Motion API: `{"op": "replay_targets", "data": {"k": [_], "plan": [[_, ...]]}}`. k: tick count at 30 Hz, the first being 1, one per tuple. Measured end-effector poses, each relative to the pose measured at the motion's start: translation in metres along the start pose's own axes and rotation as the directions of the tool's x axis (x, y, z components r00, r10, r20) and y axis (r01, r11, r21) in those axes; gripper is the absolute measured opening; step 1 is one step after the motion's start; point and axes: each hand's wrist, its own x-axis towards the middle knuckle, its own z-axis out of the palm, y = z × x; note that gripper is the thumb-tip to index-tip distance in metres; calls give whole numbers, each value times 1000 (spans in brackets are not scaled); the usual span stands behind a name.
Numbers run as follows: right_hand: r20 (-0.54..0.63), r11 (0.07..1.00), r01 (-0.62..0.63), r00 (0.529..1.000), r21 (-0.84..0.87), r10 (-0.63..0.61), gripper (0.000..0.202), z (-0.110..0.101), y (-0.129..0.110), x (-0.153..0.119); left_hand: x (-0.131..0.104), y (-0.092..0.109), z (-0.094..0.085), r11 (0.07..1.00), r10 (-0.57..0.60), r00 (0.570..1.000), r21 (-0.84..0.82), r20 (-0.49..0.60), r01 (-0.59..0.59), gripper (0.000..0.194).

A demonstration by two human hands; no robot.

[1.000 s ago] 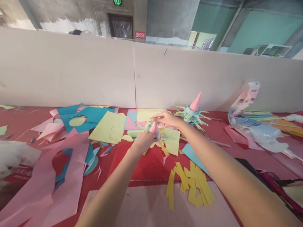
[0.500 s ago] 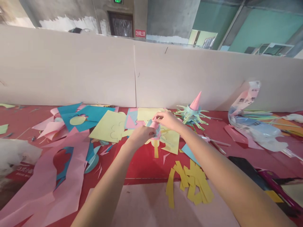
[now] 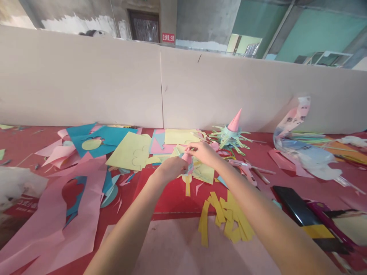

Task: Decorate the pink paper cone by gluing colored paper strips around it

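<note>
Both hands are at a small pink paper cone (image 3: 187,157) with light blue paper around its lower part, over the middle of the table. My left hand (image 3: 173,168) is closed around its left side, hiding much of it. From the right, my right hand (image 3: 202,153) pinches near the cone's tip with thumb and fingers. A yellow paper strip (image 3: 188,186) hangs or lies just below the piece; whether it is joined to it I cannot tell. Behind and to the right stands a similar pink cone (image 3: 235,120) on a light green fringed paper base (image 3: 228,138).
Yellow paper strips (image 3: 226,217) lie in front of my right forearm. Cut pink paper (image 3: 83,214), blue sheets (image 3: 120,135) and a yellow sheet (image 3: 127,151) cover the left. Rightward are a pink glue gun (image 3: 245,172), a black phone (image 3: 292,204) and a plastic bag (image 3: 315,156). A white panel (image 3: 86,80) stands behind.
My right hand has come slightly lower on the cone, and its forearm has shifted, uncovering more of the glue gun. The camera view has moved a little. Both hands keep hold.
</note>
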Motion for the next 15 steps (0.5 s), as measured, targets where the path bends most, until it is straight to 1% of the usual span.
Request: {"op": "replay_targets", "data": {"k": [2, 4, 5, 6, 7, 8, 10, 11, 12, 13, 15], "plan": [[0, 1000, -2, 1000, 5, 2, 14, -1, 2, -1, 1, 2, 1, 1000, 12, 1000, 0, 6, -12, 21], [-29, 999, 12, 1000, 43, -11, 21, -2, 4, -3, 1, 2, 1, 1000, 24, 1000, -4, 6, -24, 22], [-73, 997, 28, 997, 69, -23, 25, -3, 5, -5, 1, 3, 1, 1000, 29, 1000, -5, 6, -29, 22], [-141, 994, 48, 989, 94, -34, 28, -4, 7, -7, 2, 2, 2, 1000, 31, 1000, -5, 5, -31, 23], [-230, 991, 67, 972, 114, -39, 27, -4, 9, -11, 2, 2, 2, 1000, 31, 1000, -5, 4, -31, 23], [-329, 989, 78, 944, 128, -32, 24, -3, 11, -15, 2, 2, 2, 1000, 28, 1000, -4, 2, -28, 23], [-501, 987, 45, 865, 156, 40, 22, 1, 18, -26, 2, 2, 3, 1000, 21, 1000, -3, -1, -21, 23], [-553, 984, -5, 826, 181, 106, 24, 5, 21, -33, 2, 2, 3, 1000, 19, 1000, -4, -3, -19, 23], [-568, 974, -54, 805, 218, 172, 25, 10, 24, -40, 2, 3, 4, 1000, 20, 1000, -5, -6, -20, 23], [-559, 959, -100, 794, 264, 237, 27, 16, 27, -47, 2, 3, 4, 1000, 26, 1000, -7, -8, -26, 23], [-502, 924, -156, 801, 349, 325, 28, 30, 30, -59, 2, 5, 5, 999, 42, 999, -13, -12, -42, 23]]}}
